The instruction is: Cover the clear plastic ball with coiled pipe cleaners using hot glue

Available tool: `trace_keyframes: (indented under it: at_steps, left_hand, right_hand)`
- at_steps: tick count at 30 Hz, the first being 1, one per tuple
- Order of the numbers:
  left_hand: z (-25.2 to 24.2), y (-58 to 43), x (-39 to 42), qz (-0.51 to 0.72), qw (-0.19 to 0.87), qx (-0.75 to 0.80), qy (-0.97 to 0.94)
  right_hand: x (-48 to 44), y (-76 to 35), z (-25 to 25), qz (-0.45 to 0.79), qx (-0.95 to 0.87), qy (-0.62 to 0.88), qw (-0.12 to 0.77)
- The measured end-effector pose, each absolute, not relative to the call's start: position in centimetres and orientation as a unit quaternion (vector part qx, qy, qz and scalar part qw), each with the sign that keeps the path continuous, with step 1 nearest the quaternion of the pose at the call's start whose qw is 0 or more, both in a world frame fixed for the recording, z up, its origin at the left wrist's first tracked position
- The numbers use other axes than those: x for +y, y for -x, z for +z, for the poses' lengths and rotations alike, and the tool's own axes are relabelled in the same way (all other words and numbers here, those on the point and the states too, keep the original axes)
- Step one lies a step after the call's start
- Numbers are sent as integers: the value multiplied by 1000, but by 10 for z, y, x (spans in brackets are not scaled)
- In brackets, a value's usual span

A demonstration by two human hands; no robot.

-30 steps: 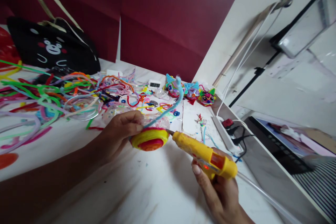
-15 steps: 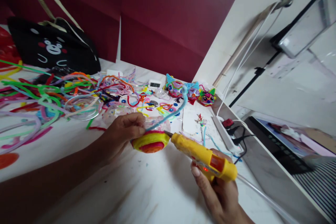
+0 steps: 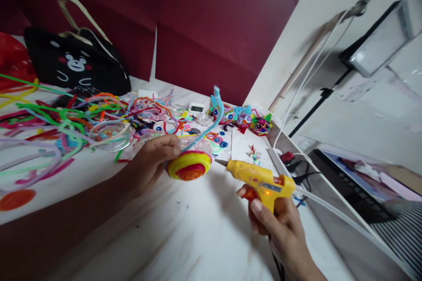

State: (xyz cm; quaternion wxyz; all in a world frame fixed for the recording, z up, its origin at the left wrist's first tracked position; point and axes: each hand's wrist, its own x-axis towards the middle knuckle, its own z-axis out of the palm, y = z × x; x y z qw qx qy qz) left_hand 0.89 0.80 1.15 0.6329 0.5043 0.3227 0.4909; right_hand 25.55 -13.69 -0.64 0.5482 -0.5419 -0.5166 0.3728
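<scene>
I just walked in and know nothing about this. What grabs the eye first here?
Front and centre, the left hand holds up a yellow-and-red wound ball with a blue pipe cleaner rising from it, while the right hand grips a yellow glue gun, its nozzle aimed at the ball but just apart. Behind, to the left, a bright tangle of pipe cleaners covers the white table.
</scene>
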Motion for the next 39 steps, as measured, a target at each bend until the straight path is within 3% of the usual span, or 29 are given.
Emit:
trace_keyframes:
  at_steps: [8,12,15,20,22,26,29,32,39]
  left_hand:
    - [25,-6,6,509,572,348,-541]
    - [29,-8,1,512,538,348,-573]
    - [31,-9,-2,518,509,343,-596]
    - [30,-9,1,497,445,340,-663]
    - [30,-9,3,492,422,336,-683]
    - [29,-10,1,488,378,323,-717]
    - [27,-10,-2,478,349,318,-741]
    - [25,-10,-3,469,335,319,-752]
    - [23,-9,-3,454,334,330,-757]
  right_hand:
    - [-119,-254,-2,542,-535,528,375]
    - [-113,-248,-6,562,-533,550,312]
    - [-111,-249,-5,473,-575,617,253]
    - [-117,-250,11,90,-689,715,84]
    - [-121,-244,22,-5,-739,662,128]
    - [-123,-220,52,-164,-827,447,300]
    - [-110,-206,70,-264,-850,361,279]
    - [-90,-202,76,-301,-841,382,237]
    - [-68,-214,67,-239,-841,440,206]
